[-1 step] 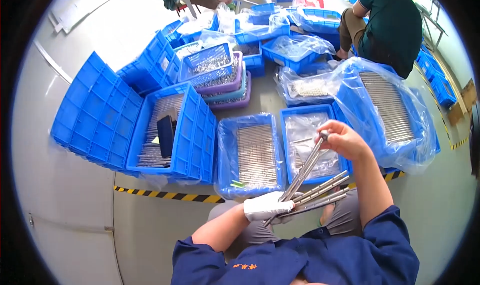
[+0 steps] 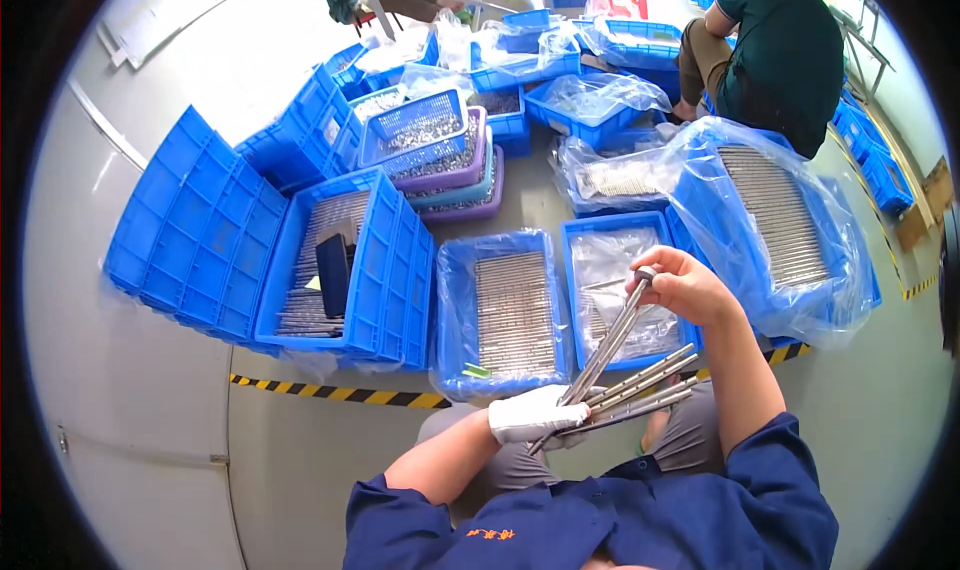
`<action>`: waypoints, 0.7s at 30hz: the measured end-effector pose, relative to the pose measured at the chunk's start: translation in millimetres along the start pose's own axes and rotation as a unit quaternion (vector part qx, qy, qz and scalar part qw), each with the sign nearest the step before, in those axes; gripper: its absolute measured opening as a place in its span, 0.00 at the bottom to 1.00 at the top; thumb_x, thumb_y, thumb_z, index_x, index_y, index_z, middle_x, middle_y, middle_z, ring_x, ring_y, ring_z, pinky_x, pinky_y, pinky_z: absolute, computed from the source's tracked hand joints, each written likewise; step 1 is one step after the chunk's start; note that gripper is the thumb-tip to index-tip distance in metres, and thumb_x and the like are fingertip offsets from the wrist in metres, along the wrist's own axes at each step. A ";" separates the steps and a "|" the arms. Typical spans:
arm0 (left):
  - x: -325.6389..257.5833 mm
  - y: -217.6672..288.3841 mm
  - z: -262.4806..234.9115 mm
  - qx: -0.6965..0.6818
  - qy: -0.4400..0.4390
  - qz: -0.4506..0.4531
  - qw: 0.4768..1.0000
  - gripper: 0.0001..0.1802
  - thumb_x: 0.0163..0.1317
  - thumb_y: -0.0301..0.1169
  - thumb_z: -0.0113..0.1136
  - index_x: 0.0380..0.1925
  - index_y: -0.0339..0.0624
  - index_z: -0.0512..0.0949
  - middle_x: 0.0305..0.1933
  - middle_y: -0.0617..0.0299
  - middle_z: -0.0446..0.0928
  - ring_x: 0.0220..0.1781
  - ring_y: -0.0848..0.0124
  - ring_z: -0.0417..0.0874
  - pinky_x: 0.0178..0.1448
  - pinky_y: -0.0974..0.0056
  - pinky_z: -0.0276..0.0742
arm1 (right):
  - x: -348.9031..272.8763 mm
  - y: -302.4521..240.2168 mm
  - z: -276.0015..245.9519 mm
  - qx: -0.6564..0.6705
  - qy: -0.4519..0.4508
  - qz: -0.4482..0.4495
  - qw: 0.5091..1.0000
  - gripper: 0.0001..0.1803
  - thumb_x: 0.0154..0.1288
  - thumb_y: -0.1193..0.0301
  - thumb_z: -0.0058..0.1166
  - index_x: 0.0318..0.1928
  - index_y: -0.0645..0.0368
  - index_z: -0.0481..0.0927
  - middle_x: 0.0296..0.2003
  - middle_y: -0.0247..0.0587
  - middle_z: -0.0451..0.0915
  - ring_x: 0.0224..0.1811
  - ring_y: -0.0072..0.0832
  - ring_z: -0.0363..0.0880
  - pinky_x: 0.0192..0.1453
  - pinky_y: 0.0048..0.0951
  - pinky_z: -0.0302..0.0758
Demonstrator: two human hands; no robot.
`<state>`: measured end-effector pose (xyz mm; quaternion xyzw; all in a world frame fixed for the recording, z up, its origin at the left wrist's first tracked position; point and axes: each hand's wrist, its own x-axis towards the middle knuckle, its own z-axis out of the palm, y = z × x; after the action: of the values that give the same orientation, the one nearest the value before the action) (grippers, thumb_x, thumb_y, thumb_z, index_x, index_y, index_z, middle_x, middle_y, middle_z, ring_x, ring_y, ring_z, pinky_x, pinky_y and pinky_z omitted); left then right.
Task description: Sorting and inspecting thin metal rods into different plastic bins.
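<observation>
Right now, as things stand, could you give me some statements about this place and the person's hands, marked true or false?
1. The left hand wears a white glove. True.
2. Both hands are gloved. False: the right hand is bare.
3. The left hand holds several metal rods. True.
4. The right hand holds a dark rounded piece by the rods' upper ends. True.
5. A purple basket sits topmost in its stack. False: a blue basket is on top.
6. Nobody else is in view. False: a person in a dark green top is at the upper right.
</observation>
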<state>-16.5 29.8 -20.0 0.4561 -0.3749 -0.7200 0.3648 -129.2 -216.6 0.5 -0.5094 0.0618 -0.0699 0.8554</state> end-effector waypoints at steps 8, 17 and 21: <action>-0.8 15.6 4.1 0.039 -0.008 0.017 0.999 0.36 0.56 0.51 0.50 0.57 0.39 0.59 0.35 0.67 0.70 0.34 0.80 0.67 0.37 0.74 0.66 | -2.6 -16.1 3.8 -0.064 -0.020 0.004 0.998 0.15 0.51 0.75 0.56 0.41 0.63 0.73 0.35 0.42 0.77 0.38 0.25 0.76 0.46 0.26 0.73; 2.1 6.8 3.9 -0.028 -0.034 -0.006 0.999 0.34 0.56 0.49 0.51 0.58 0.43 0.57 0.22 0.70 0.67 0.20 0.83 0.65 0.22 0.77 0.62 | -5.1 -11.1 10.7 -0.133 -0.033 0.020 0.990 0.16 0.47 0.80 0.59 0.40 0.62 0.75 0.35 0.40 0.78 0.39 0.23 0.75 0.45 0.24 0.71; 1.9 12.9 4.7 0.009 -0.023 -0.039 0.999 0.34 0.56 0.47 0.53 0.58 0.42 0.58 0.25 0.70 0.67 0.24 0.83 0.66 0.24 0.76 0.63 | -8.3 -25.1 -12.9 -0.175 0.010 -0.048 0.983 0.12 0.49 0.81 0.53 0.37 0.63 0.75 0.31 0.40 0.77 0.36 0.26 0.76 0.44 0.27 0.72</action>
<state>-19.1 23.3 -8.1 0.4568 -0.3716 -0.7408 0.3231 -141.1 -238.1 16.8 -0.6527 0.0575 -0.1039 0.7482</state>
